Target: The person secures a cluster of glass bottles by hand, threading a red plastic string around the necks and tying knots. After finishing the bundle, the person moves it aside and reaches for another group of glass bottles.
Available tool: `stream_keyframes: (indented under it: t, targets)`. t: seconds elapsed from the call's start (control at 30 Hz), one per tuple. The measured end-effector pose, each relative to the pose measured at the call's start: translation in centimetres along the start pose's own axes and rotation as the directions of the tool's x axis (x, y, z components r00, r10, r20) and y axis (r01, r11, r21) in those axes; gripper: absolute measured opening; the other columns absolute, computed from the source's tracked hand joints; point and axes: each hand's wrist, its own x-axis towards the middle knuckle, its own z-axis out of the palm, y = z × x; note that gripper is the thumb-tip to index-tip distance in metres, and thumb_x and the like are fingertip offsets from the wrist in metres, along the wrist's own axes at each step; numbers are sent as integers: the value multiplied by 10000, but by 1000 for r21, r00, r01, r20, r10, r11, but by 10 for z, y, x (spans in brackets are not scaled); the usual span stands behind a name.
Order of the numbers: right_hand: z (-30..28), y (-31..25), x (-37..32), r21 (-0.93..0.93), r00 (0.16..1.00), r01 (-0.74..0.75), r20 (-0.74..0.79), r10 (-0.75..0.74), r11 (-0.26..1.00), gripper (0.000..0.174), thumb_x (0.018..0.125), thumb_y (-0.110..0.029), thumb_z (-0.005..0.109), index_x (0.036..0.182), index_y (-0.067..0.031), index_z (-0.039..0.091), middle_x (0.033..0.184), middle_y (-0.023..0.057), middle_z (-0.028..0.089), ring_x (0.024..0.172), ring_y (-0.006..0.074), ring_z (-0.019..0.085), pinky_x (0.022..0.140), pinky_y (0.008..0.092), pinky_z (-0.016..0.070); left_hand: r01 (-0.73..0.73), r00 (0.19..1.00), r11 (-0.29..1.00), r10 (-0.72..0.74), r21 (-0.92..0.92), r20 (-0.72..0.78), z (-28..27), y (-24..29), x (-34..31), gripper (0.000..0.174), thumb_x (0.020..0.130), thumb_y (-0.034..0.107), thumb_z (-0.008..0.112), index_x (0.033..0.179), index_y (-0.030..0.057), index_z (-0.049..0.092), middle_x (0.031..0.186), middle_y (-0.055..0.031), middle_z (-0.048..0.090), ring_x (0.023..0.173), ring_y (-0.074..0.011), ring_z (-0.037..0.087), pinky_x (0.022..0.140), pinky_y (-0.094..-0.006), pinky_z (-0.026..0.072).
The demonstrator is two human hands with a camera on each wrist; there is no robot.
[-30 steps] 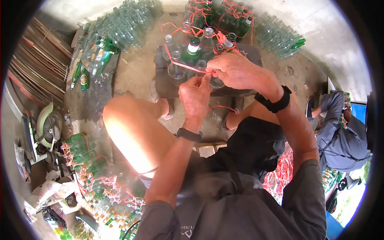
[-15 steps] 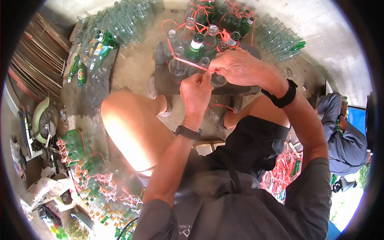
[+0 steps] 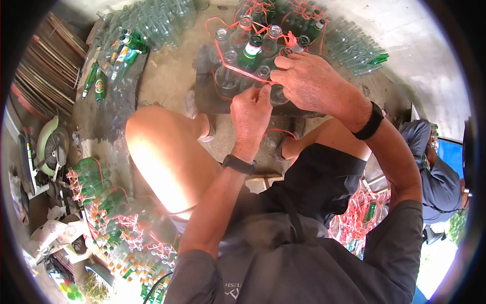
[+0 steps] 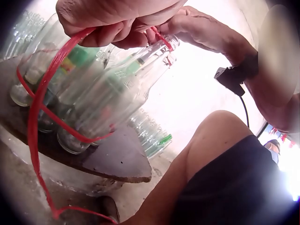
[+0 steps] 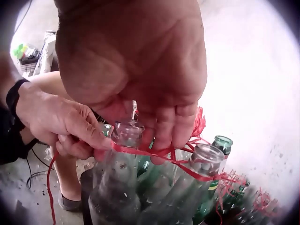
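Note:
A cluster of upright glass bottles stands on a low dark board, mostly clear, with a green bottle wearing a white label among them. Red plastic twine runs round the outside of their necks. My left hand pinches the twine between thumb and fingers at the near side. Just right of it, my right hand reaches over the necks, its bent fingers on the twine. In the right wrist view the twine crosses by those fingertips; the palm hides the thumb. A loose end dangles below my left hand.
More twine-bound bottles stand behind the board. Clear bottles lie stacked at back left and back right. My bare knees flank the board. Tangled red twine lies by my right thigh; another person bends over at the right.
My right hand has spread its fingers more and shifted slightly right, after a tight pinch beside the left thumb. My left hand keeps its pinch on the twine. The head view has shifted a little.

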Motion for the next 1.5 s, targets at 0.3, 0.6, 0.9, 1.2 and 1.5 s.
stream_keyframes:
  t: [0.3, 0.6, 0.9, 1.2, 1.5]
  targets:
    - [-8, 3, 9, -88, 998, 55, 6, -55, 995, 109, 797, -148, 746, 878, -78, 729, 907, 56, 670, 917, 266, 690, 780, 393, 576, -13, 1000, 1000, 13, -5, 17, 0, -2, -2, 318, 951, 291, 771, 907, -24, 793, 777, -194, 751, 722, -337, 749, 703, -422, 565]
    - [-13, 6, 15, -120, 995, 93, 31, -90, 988, 81, 760, -103, 753, 832, -74, 730, 912, 58, 680, 932, 267, 687, 770, 396, 589, -28, 999, 999, 29, -43, 25, 4, 1, -4, 304, 951, 284, 772, 908, -16, 789, 785, -195, 749, 730, -350, 740, 713, -431, 568]
    - [-21, 23, 31, 18, 979, 106, 172, -108, 994, 65, 731, -100, 719, 751, -39, 707, 809, 109, 699, 860, 333, 709, 703, 463, 593, -76, 997, 995, 76, -67, 0, 6, 5, -5, 291, 956, 274, 776, 922, -14, 783, 784, -179, 746, 730, -343, 738, 714, -432, 568]
    - [-40, 34, 38, 115, 924, -46, 383, -2, 992, 88, 733, -77, 704, 702, -16, 649, 687, 180, 632, 725, 413, 677, 653, 483, 548, -74, 997, 994, 74, -80, 5, 12, 5, -5, 305, 962, 283, 775, 903, -16, 777, 757, -178, 733, 711, -345, 729, 699, -437, 562]
    - [-43, 37, 32, 285, 968, 22, 232, -91, 958, 252, 730, -26, 710, 666, -1, 467, 691, 161, 564, 660, 393, 586, 601, 493, 440, -74, 997, 985, 75, -153, 4, 15, 2, -4, 302, 966, 263, 775, 882, -27, 763, 709, -178, 702, 655, -329, 693, 667, -425, 541]
